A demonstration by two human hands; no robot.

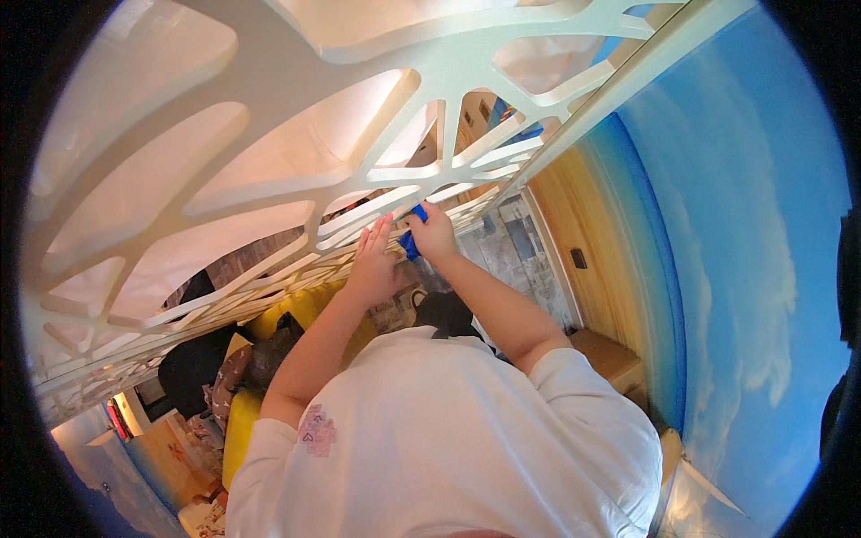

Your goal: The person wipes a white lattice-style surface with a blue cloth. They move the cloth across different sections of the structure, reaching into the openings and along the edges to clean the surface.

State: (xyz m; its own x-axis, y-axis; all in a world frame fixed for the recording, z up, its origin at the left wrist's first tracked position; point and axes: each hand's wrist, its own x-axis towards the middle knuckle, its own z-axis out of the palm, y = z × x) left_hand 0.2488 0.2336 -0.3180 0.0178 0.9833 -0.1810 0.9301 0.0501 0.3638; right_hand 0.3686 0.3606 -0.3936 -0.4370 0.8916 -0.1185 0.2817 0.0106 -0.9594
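A white openwork partition panel (289,148) with rounded, irregular cut-outs stands right in front of me. My right hand (432,234) grips a blue cloth (408,245), part of it poking out above the thumb and part hanging below the fist, close against the panel. To its left, my left hand (377,265) has its fingers stretched upward and held nearly together, at the panel's face. Nothing shows in that hand. Whether its fingertips touch the panel I cannot tell.
Below left is a yellow seat (242,430) with dark bags or clothes (195,366) piled on it. The wall (733,222) at right is painted as sky and beach. A brown box-like piece (605,360) stands against it. Grey patterned flooring (518,249) runs along the panel.
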